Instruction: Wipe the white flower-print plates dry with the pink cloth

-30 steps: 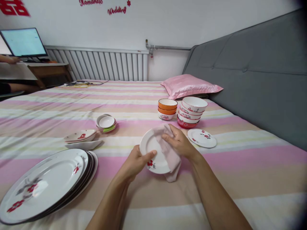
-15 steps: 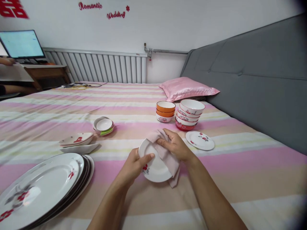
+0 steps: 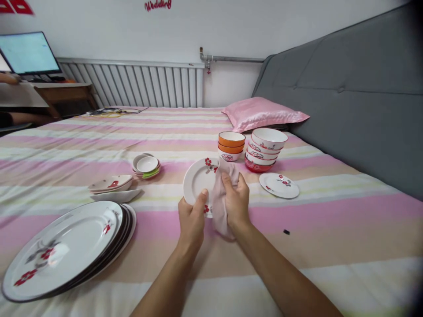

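Note:
A white plate with red flowers (image 3: 197, 179) is held up above the bed, tilted towards me. My left hand (image 3: 193, 216) grips its lower left rim, thumb on the face. Closed around the plate's right edge is my right hand (image 3: 237, 200), with a pale pink cloth (image 3: 219, 207) between its fingers and the plate; the cloth hangs below the rim. Another flowered plate (image 3: 279, 185) lies flat on the bed to the right. Behind my hands stand a stack of orange and white bowls (image 3: 231, 144) and a taller stack of white and red bowls (image 3: 267, 147).
Large oval plates (image 3: 66, 246) are stacked at the near left, by boat-shaped dishes (image 3: 112, 187) and small bowls (image 3: 146, 165). A small black object (image 3: 286, 232) lies at right. Behind are a pink pillow (image 3: 261, 113), grey headboard (image 3: 350, 88) and cables (image 3: 112, 111). A person's arm shows far left.
The plate has been turned and raised, its flowers now at top and bottom. My right hand and the cloth have shifted down its right edge. The black object now shows on the bed.

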A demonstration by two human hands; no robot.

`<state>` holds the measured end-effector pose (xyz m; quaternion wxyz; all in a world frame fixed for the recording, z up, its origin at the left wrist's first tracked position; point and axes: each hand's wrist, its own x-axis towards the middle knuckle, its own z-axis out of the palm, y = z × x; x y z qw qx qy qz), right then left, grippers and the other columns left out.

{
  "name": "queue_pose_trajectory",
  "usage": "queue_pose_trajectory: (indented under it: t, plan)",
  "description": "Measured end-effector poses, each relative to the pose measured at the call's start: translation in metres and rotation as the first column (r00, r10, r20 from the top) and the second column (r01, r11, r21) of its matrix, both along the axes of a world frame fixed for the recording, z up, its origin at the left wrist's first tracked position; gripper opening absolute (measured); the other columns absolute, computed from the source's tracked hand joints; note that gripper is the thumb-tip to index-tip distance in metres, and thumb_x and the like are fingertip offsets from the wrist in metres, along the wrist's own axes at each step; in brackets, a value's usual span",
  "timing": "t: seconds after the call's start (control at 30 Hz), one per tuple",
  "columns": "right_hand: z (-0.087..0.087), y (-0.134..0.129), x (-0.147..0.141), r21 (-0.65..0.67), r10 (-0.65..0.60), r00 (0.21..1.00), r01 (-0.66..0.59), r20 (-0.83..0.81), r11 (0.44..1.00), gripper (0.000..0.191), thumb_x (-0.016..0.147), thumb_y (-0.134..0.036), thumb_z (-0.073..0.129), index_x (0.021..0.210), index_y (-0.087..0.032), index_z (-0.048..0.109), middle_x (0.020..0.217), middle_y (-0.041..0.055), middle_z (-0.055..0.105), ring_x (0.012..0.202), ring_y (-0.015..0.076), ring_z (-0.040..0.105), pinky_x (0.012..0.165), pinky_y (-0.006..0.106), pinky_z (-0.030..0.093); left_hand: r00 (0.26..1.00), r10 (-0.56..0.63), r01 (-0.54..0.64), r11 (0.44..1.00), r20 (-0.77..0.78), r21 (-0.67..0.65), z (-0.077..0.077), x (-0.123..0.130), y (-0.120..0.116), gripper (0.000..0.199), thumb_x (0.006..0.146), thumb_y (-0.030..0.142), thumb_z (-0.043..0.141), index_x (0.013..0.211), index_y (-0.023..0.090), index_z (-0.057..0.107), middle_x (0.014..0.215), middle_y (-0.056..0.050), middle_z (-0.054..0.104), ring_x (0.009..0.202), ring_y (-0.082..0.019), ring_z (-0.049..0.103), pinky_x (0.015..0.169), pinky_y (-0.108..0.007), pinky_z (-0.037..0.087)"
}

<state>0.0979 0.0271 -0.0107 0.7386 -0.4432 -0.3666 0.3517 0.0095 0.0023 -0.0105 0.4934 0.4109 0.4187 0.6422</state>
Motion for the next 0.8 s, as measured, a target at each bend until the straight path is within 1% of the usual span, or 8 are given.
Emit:
queue_pose_trajectory:
  t: [0.17,0.33,0.4,0.53,0.57,0.67,0.73,0.8]
  plan:
    - [-0.005,-0.011,-0.016,-0.062,-0.071,0.997,0.071,-0.008,0.996,0.029,0.082,-0.045,0.050,0.100,-0.023,0.050,0.100,0.0059,0.063,0.090,0.0178,0.060,0.079,0.030,0.048,0.992,0.123,-0.123,0.992,-0.020,0.007,0.002,0.006,-0.011,0.035,0.072,0.032,0.066,0.100,0.010,0.065,0.092,-0.008,0.070,0.090,-0.023,0.063,0.076,-0.029,0.049]
    - [-0.008,-0.013,-0.022,-0.058,-0.017,0.999,0.015,-0.029,0.998,0.030,0.084,-0.044,0.046,0.107,-0.026,0.046,0.107,0.0054,0.061,0.096,0.0176,0.059,0.084,0.031,0.046,0.976,0.212,-0.213,0.977,-0.045,-0.028,0.006,0.010,-0.015,0.036,0.074,0.036,0.064,0.100,0.011,0.065,0.098,-0.009,0.069,0.093,-0.023,0.063,0.078,-0.028,0.049]
    - [-0.006,-0.008,-0.014,-0.038,0.034,0.999,-0.035,-0.027,0.999,0.031,0.083,-0.044,0.047,0.108,-0.025,0.046,0.107,0.0055,0.061,0.096,0.0179,0.059,0.084,0.032,0.046,0.987,0.154,-0.155,0.988,-0.036,-0.020,0.007,0.010,-0.014,0.039,0.073,0.036,0.066,0.103,0.012,0.065,0.100,-0.009,0.069,0.095,-0.023,0.063,0.080,-0.028,0.048]
    - [0.005,0.008,0.019,0.065,0.059,0.997,-0.062,0.053,0.996,0.035,0.081,-0.042,0.052,0.110,-0.022,0.050,0.109,0.0059,0.062,0.102,0.0196,0.057,0.089,0.034,0.045,0.991,-0.122,0.123,0.992,-0.051,0.021,0.010,0.001,-0.005,0.041,0.073,0.038,0.064,0.104,0.011,0.064,0.100,-0.010,0.068,0.095,-0.023,0.061,0.078,-0.028,0.047]
    - [0.009,0.012,0.029,0.095,0.065,0.995,-0.071,0.073,0.993,0.035,0.080,-0.041,0.054,0.110,-0.023,0.051,0.110,0.0054,0.061,0.102,0.0200,0.057,0.089,0.035,0.045,0.988,-0.139,0.142,0.989,-0.070,0.038,0.012,-0.003,-0.002,0.040,0.075,0.040,0.062,0.103,0.011,0.065,0.100,-0.010,0.068,0.094,-0.022,0.061,0.076,-0.027,0.047]
    - [0.020,0.014,0.052,0.126,0.159,0.977,-0.176,0.139,0.976,0.030,0.077,-0.038,0.059,0.104,-0.025,0.055,0.107,0.0027,0.063,0.098,0.0200,0.059,0.087,0.034,0.046,0.989,-0.068,0.080,0.993,-0.131,0.091,0.018,-0.017,0.005,0.039,0.077,0.041,0.059,0.107,0.016,0.063,0.104,-0.008,0.066,0.090,-0.018,0.059,0.070,-0.023,0.045]
    - [0.026,0.010,0.061,0.109,0.265,0.941,-0.292,0.208,0.950,0.028,0.077,-0.037,0.061,0.102,-0.025,0.058,0.104,0.0017,0.064,0.097,0.0200,0.059,0.086,0.034,0.046,0.981,-0.101,0.116,0.990,-0.166,0.084,0.022,-0.023,0.007,0.039,0.075,0.040,0.062,0.106,0.017,0.064,0.100,-0.008,0.067,0.087,-0.018,0.059,0.068,-0.022,0.044]
    - [0.031,0.005,0.066,0.064,0.356,0.880,-0.394,0.315,0.917,0.028,0.076,-0.036,0.062,0.101,-0.024,0.060,0.101,0.0014,0.064,0.095,0.0200,0.059,0.085,0.034,0.046,0.965,-0.188,0.200,0.978,-0.184,0.052,0.026,-0.025,0.006,0.037,0.071,0.038,0.066,0.100,0.015,0.066,0.094,-0.008,0.068,0.083,-0.018,0.059,0.068,-0.022,0.044]
